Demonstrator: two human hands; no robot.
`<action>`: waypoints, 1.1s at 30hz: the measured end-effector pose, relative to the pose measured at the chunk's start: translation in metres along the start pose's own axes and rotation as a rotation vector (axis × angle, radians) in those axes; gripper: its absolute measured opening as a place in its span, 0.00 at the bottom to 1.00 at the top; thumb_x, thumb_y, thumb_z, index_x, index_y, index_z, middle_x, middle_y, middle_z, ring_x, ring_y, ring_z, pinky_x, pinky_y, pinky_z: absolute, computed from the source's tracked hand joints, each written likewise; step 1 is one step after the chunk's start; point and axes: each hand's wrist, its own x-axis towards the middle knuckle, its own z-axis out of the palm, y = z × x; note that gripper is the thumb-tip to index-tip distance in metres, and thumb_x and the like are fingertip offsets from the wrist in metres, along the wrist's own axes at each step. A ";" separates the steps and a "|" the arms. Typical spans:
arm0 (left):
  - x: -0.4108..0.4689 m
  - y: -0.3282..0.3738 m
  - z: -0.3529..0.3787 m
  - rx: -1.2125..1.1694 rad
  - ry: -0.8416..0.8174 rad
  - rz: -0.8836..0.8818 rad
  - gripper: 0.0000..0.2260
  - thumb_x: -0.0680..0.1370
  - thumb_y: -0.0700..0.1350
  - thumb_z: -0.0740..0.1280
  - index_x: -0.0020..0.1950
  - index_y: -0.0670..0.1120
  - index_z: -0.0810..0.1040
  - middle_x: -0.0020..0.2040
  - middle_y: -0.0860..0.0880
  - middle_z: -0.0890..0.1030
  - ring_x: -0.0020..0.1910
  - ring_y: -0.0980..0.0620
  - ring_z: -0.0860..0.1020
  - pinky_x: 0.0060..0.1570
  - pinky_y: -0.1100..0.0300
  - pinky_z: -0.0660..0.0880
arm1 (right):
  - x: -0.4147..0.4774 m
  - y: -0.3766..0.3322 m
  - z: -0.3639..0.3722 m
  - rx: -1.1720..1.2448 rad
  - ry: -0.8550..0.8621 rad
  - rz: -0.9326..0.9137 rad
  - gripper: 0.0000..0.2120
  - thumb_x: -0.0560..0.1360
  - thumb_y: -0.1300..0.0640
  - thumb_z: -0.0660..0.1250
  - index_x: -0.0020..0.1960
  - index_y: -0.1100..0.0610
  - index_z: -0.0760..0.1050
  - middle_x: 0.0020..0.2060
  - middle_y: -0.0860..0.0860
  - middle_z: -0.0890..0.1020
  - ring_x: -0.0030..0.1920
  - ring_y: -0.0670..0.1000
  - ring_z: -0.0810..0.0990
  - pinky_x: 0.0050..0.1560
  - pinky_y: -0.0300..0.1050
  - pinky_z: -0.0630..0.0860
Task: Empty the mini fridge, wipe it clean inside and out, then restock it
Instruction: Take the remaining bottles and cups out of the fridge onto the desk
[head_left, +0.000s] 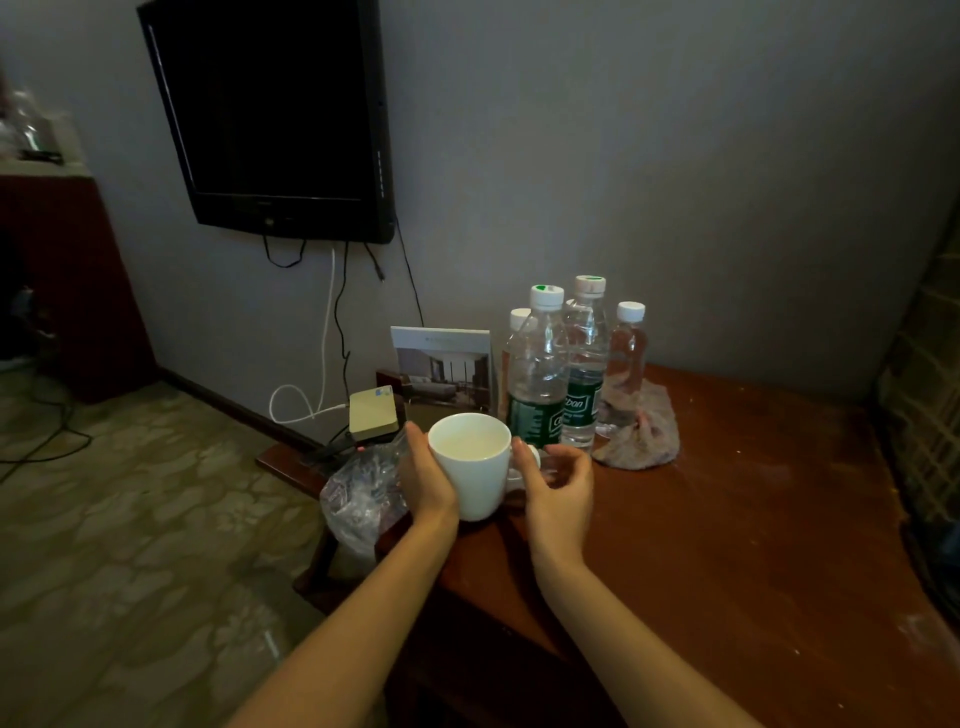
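Note:
A white mug (475, 467) is held just above the front left corner of a brown wooden desk (753, 519). My left hand (426, 478) wraps round the mug's left side. My right hand (558, 483) curls at the mug's handle on the right. Directly behind the mug stand several clear water bottles with white caps, two with green labels (537, 374) (587, 364) and a smaller one (628, 353). A crumpled pinkish cloth (644, 431) lies beside them. The mini fridge is not in view.
A crumpled clear plastic bag (358, 488) hangs at the desk's left edge under my left hand. A standing brochure (441, 369) and a small beige box (374, 410) with cables sit behind it. A wall-mounted TV (270, 114) hangs above, and a dark cabinet (62, 286) stands far left.

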 end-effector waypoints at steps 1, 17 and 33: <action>0.001 0.000 0.000 0.003 -0.005 0.001 0.21 0.82 0.60 0.52 0.43 0.49 0.78 0.49 0.44 0.81 0.51 0.42 0.79 0.54 0.48 0.76 | 0.001 0.000 0.000 0.004 0.009 0.002 0.14 0.69 0.48 0.75 0.45 0.49 0.71 0.46 0.53 0.78 0.45 0.51 0.78 0.46 0.48 0.77; -0.005 -0.006 0.001 0.052 -0.243 0.012 0.27 0.83 0.58 0.45 0.58 0.44 0.78 0.53 0.45 0.81 0.52 0.49 0.78 0.43 0.62 0.73 | 0.010 0.012 -0.003 0.096 0.026 0.002 0.12 0.81 0.52 0.60 0.43 0.58 0.75 0.42 0.60 0.80 0.41 0.53 0.78 0.33 0.34 0.74; -0.062 -0.001 -0.038 0.479 -0.126 0.216 0.13 0.81 0.38 0.57 0.65 0.41 0.70 0.64 0.41 0.74 0.61 0.45 0.73 0.56 0.53 0.69 | 0.007 0.007 -0.029 -0.105 -0.259 0.065 0.12 0.80 0.49 0.62 0.42 0.55 0.74 0.35 0.52 0.77 0.38 0.52 0.76 0.43 0.54 0.74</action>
